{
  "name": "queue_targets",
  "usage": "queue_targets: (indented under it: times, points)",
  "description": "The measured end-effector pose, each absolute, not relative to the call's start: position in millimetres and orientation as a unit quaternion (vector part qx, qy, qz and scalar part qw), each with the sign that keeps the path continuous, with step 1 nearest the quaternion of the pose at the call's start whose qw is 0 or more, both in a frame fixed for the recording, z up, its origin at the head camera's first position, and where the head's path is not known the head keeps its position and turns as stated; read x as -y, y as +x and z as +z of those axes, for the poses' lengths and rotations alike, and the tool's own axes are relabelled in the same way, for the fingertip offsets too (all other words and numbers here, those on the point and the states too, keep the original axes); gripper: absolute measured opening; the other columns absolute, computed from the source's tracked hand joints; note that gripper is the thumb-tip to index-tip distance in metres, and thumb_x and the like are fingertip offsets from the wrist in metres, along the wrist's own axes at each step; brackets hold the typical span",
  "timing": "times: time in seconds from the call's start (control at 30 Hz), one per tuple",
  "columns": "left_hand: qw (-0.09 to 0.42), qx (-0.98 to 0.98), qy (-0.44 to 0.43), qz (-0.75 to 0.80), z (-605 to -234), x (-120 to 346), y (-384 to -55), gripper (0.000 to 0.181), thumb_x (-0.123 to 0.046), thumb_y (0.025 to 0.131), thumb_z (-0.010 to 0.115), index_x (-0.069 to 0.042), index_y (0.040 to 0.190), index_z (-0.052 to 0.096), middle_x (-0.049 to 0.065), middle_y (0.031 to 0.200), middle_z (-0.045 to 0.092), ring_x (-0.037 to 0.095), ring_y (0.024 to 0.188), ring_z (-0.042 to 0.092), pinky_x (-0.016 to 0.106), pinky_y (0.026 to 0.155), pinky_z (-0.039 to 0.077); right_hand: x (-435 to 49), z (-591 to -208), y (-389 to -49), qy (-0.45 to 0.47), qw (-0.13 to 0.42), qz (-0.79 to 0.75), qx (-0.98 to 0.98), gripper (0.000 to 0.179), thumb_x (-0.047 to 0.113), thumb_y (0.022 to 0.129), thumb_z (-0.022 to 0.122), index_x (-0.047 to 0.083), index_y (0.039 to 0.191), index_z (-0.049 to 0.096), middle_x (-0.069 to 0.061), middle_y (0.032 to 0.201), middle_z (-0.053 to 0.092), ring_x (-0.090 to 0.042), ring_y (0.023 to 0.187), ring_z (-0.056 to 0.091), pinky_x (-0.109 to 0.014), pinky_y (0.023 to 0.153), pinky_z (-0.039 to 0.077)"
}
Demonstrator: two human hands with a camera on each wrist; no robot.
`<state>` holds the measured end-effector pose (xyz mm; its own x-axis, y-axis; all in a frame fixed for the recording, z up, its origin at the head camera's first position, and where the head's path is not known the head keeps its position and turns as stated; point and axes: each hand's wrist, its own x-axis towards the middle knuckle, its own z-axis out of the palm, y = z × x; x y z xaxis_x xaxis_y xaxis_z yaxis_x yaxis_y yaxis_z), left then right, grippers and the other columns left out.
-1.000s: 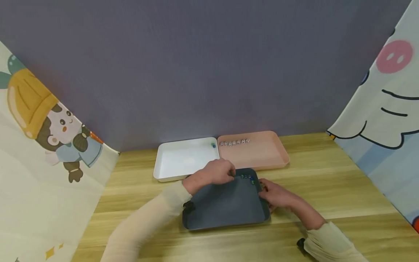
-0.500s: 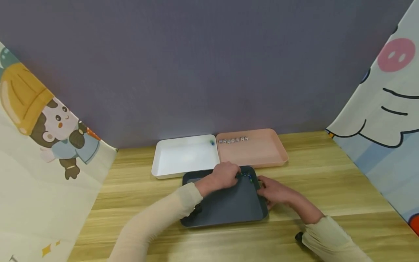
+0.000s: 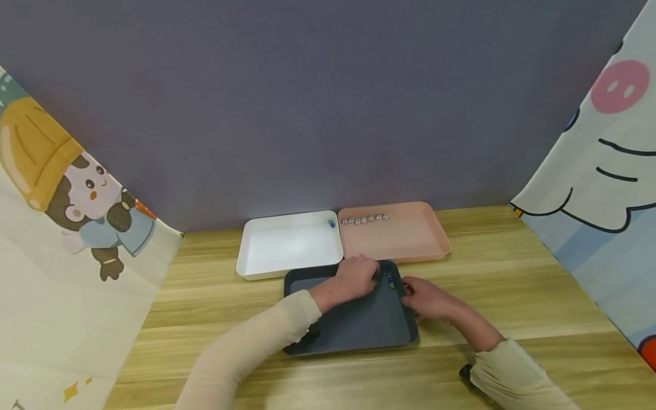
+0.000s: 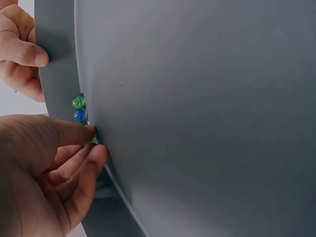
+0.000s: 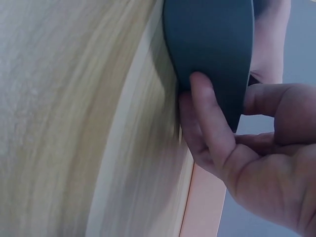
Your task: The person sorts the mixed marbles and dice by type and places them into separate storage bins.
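A dark grey tray (image 3: 359,327) lies on the table in front of the person. The left hand (image 3: 355,277) reaches over its far side, and in the left wrist view its thumb and finger pinch a green marble (image 4: 93,141), mostly hidden by the fingertips. Just beside them, a green marble (image 4: 78,101) and a blue marble (image 4: 80,114) rest against the tray's wall. At the tray's right side, the right hand (image 3: 429,298) grips the wall; the right wrist view has its fingers (image 5: 210,106) on the outer face and the thumb over the rim.
Behind the grey tray stands a white tray (image 3: 287,245) with a few blue-green marbles (image 3: 331,223) in its far right corner. Beside it, a pink tray (image 3: 405,242) holds a row of several small white dice (image 3: 365,220). A grey wall (image 3: 328,114) rises behind.
The left hand has moved right along the grey tray's far side to the marbles, and its fingers have closed on one. The right hand stays at the tray's right wall.
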<state>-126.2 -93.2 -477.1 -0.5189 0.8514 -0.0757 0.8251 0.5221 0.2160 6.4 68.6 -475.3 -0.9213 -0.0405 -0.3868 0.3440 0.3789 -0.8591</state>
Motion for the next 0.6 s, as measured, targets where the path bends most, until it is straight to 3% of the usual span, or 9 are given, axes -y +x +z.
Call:
queue_targets:
  times: [0.3, 0.6]
  points:
    - [0.121, -0.870, 0.463, 0.121, -481, 96, -132, 0.020, -0.024, 0.085, 0.076, -0.013, 0.102, 0.078, -0.003, 0.091, 0.073, 0.002, 0.056, 0.054, 0.020, 0.050, 0.045, -66, -474, 8, 0.092, 0.168, -0.532, -0.825, 0.043, 0.006, 0.099, 0.047, -0.007, 0.139, 0.039, -0.016, 0.095, 0.054, -0.026, 0.074, 0.060, -0.042, 0.061, 0.054]
    - [0.162, -0.868, 0.441, 0.159, -476, 105, -133, 0.024, -0.021, 0.080, 0.080, -0.011, 0.102, 0.077, -0.006, 0.085, 0.073, 0.001, 0.057, 0.057, 0.018, 0.057, 0.048, -66, -475, 9, 0.091, 0.169, -0.538, -0.821, 0.040, 0.007, 0.100, 0.045, -0.008, 0.138, 0.039, -0.016, 0.091, 0.051, -0.026, 0.074, 0.057, -0.042, 0.061, 0.053]
